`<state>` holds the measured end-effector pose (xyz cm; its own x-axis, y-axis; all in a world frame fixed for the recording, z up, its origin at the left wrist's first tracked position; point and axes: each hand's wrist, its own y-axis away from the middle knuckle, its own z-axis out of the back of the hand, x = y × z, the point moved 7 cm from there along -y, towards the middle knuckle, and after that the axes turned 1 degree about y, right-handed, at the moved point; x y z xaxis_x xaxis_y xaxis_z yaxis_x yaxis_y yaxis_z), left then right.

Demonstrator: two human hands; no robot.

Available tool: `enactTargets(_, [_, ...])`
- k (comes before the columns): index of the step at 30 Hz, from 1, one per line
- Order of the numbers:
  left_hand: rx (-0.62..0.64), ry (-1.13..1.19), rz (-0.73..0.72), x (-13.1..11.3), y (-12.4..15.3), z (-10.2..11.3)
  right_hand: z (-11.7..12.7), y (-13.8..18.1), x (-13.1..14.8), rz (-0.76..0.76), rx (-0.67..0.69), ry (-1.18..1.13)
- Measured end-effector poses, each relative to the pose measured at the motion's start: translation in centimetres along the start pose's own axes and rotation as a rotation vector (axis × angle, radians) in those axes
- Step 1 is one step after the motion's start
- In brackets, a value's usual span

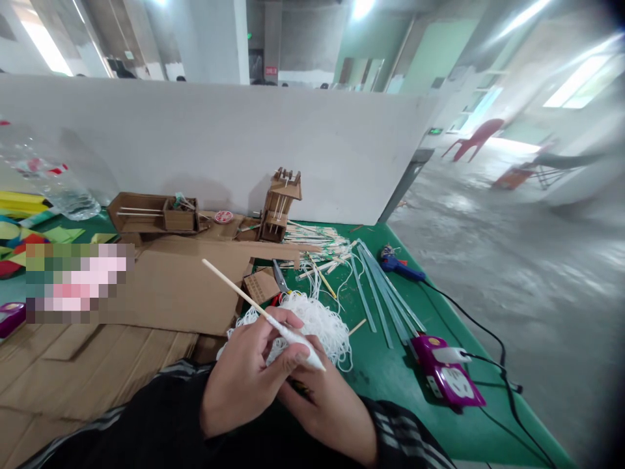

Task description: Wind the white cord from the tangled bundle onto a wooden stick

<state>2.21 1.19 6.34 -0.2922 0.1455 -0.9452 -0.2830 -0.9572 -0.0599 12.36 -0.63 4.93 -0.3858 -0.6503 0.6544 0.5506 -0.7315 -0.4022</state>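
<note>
My left hand [244, 374] is closed around a thin wooden stick [229, 283], which slants up to the left. White string [297, 339] is wound thickly round its lower part, between my thumb and fingers, and the bare tip pokes out below. My right hand [332, 404] lies just under and beside the left, its fingers curled and mostly hidden. A small yellow-and-black thing shows between the hands, too covered to name. Right behind them sits a tangled heap of white string [317, 319]. A pair of scissors [280, 277] and a small cardboard piece [262, 285] lie beyond the heap.
Cardboard sheets [180, 280] cover the left side of the green table [371, 378]. Cardboard models [280, 205] stand along the white partition [219, 143]. To the right lie glue sticks [378, 293], a blue glue gun [403, 266] and a purple power strip [446, 371] with trailing cords.
</note>
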Motion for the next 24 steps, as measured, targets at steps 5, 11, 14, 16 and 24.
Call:
enactTargets(5, [0.003, 0.050, 0.026, 0.5, 0.0, 0.2, 1.1, 0.4, -1.7, -0.131, -0.006, -0.052])
enactTargets(11, [-0.027, 0.086, 0.032, 0.7, -0.3, 0.5, 3.8, 0.8, -1.8, -0.086, -0.143, -0.049])
enactTargets(14, [-0.026, 0.103, 0.027, 0.8, -0.3, 0.5, 4.1, 0.7, -1.6, -0.068, -0.138, -0.035])
enactTargets(16, [-0.030, 0.092, 0.028, 1.0, -0.3, 0.6, 4.1, 0.6, -1.5, -0.069, -0.141, -0.036])
enactTargets(24, [-0.074, -0.121, -0.027, 0.8, -0.7, 1.4, 3.8, 0.6, -1.8, -0.097, -0.162, -0.001])
